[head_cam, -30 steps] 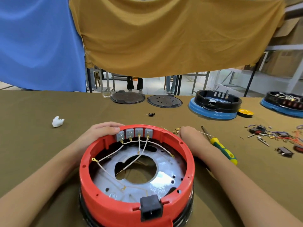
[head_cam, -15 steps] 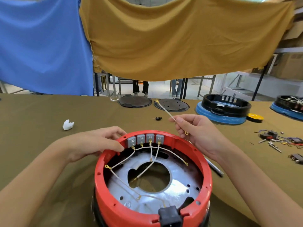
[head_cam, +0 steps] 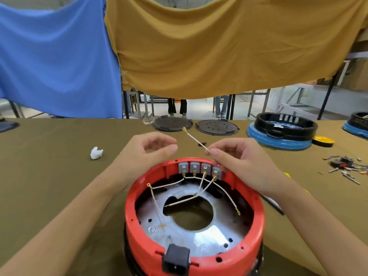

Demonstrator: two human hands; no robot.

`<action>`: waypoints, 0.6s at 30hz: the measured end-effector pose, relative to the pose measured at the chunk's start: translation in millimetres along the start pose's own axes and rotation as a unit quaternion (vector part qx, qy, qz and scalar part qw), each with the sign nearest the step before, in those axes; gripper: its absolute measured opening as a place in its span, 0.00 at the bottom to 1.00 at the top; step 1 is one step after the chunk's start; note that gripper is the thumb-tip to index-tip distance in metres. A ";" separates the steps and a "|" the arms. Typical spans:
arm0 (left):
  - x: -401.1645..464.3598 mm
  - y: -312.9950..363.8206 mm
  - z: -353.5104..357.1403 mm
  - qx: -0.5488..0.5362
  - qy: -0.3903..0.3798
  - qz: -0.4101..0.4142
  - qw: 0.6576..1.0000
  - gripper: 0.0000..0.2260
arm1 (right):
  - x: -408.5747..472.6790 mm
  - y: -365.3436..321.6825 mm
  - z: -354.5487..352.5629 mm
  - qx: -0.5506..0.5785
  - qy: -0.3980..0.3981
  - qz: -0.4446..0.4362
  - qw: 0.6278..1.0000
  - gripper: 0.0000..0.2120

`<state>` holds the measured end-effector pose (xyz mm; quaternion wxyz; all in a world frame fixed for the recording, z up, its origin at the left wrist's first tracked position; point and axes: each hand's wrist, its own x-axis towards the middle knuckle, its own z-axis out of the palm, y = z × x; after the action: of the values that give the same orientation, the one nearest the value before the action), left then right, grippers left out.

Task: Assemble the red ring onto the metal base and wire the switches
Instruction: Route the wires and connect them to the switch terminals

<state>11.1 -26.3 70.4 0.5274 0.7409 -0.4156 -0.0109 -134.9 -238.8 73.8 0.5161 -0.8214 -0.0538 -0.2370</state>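
Left hand [head_cam: 147, 154] lifted off red ring [head_cam: 251, 253], fingers loosely curled, empty. Right hand [head_cam: 237, 162] pinches loose wire [head_cam: 196, 139]; could slip, probably snagging wired switches [head_cam: 200, 167].

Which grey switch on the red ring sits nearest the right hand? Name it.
The rightmost grey switch of the four: it sits right under the right hand, partly covered by its fingers; the other three lie clear.

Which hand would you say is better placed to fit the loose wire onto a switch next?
Right, probably. The right hand already pinches the wire just above the switches. The left hand hovers beside the ring, holding nothing.
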 end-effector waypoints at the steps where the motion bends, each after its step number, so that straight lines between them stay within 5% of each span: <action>1: -2.4 4.2 0.7 -0.029 0.004 0.028 0.999 0.12 | -0.6 -1.3 2.9 -0.022 0.002 -0.014 1.000 0.06; 7: -6.5 12.2 10.4 -0.137 0.047 0.043 0.989 0.13 | -3.0 -3.6 6.7 -0.095 -0.019 -0.049 0.994 0.05; 18: -12.3 23.1 13.8 -0.113 -0.032 0.052 0.992 0.05 | -4.3 -11.4 15.1 -0.188 -0.031 -0.102 0.976 0.05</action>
<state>-17.1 -31.5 77.4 0.5944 0.6530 -0.4662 -0.0540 -137.5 -219.6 75.9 0.3240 -0.9006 -0.1078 -0.2690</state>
